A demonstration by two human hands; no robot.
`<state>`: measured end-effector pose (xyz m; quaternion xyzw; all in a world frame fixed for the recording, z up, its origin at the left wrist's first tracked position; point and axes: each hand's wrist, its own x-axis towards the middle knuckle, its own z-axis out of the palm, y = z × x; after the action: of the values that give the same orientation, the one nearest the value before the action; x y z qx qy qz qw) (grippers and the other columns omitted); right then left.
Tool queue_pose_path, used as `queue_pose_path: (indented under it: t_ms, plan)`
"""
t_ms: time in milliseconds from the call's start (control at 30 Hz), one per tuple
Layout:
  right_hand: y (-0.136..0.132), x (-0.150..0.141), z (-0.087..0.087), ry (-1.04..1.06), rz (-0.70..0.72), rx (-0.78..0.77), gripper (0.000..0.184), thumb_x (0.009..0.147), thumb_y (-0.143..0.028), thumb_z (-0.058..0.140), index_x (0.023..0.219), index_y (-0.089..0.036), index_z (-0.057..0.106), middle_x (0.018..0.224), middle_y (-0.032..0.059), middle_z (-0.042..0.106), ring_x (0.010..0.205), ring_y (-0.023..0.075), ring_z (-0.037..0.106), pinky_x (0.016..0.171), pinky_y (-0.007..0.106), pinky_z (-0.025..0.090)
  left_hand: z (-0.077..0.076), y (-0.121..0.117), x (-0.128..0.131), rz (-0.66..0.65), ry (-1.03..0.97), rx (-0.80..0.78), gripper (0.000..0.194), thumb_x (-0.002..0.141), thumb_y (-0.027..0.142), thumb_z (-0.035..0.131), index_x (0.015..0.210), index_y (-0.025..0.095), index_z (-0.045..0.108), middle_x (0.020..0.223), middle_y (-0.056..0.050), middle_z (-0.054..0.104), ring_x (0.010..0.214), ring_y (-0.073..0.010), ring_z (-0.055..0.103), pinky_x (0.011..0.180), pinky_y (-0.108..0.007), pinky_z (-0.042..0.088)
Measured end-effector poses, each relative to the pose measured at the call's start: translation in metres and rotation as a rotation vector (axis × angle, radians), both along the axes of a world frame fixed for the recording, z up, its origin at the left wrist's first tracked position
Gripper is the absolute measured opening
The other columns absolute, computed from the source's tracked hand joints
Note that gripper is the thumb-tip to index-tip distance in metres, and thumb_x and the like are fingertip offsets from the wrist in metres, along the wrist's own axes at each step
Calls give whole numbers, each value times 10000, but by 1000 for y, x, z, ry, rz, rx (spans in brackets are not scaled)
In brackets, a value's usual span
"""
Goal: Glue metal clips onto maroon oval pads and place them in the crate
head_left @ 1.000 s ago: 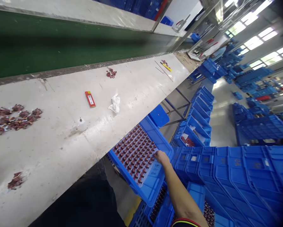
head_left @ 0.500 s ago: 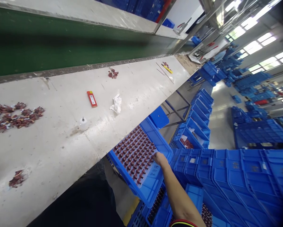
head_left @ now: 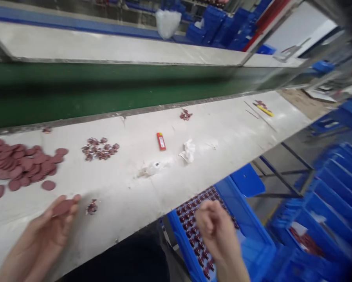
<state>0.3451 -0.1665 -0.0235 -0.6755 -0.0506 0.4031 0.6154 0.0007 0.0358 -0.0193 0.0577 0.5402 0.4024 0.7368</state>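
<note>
My left hand (head_left: 46,231), at the lower left over the table, holds a reddish-brown round disc (head_left: 63,207) by its edges between thumb and fingers. Close to its fingertips lies a small clump of brown pieces with shiny bits (head_left: 91,207). A heap of similar discs (head_left: 26,164) is spread just beyond that hand. My right hand (head_left: 212,221) is above a blue crate (head_left: 252,219), its fingers curled in and blurred; nothing shows between them. Inside the crate, rows of small brown pieces with dark tops (head_left: 193,235) stand on a pale sheet, partly hidden by this hand.
On the white table (head_left: 129,207) are a ring of brown clumps (head_left: 100,149), a red box with a yellow end (head_left: 161,141), crumpled tissue (head_left: 188,151) and a yellow-handled tool (head_left: 264,110). A green belt (head_left: 129,86) runs behind. Blue bins (head_left: 325,207) stand at the right.
The view has swung left, bringing the disc heap and my left hand with a disc into sight. My right hand has lifted away from the pieces in the crate.
</note>
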Motion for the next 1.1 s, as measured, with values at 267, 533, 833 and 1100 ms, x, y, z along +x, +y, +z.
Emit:
queue_pose_path:
  t_ms: [267,533,833,1100]
  plan:
    - [147,-61,-18,760,283,455,781,820,-769,659,1240,-111,677,689,-86,494,450,16,245,296,60,167,28,-32,37,-168,-220,85,300,694,275,942,951,169,828,997,-103,837,764,-183,788,672,-188,657]
    - [160,-72,15,926,278,482,370,910,-452,763,989,-93,720,585,-102,478,398,-4,298,313,77,266,17,-34,38,-228,-374,116,381,674,216,954,1034,208,828,1094,-66,827,868,-155,783,743,-151,635]
    - [145,-113,33,757,333,345,404,866,-541,777,965,-150,760,549,-87,474,372,-11,226,305,89,245,28,-31,45,-315,-317,188,447,636,260,976,1056,244,823,1053,-46,819,638,-104,713,507,-151,570]
    - [137,-143,73,164,252,272,502,772,-664,793,943,-210,669,513,-58,562,405,127,574,374,191,382,18,-35,48,-222,-369,150,64,859,269,820,840,218,786,1068,-71,826,928,-157,776,797,-191,619]
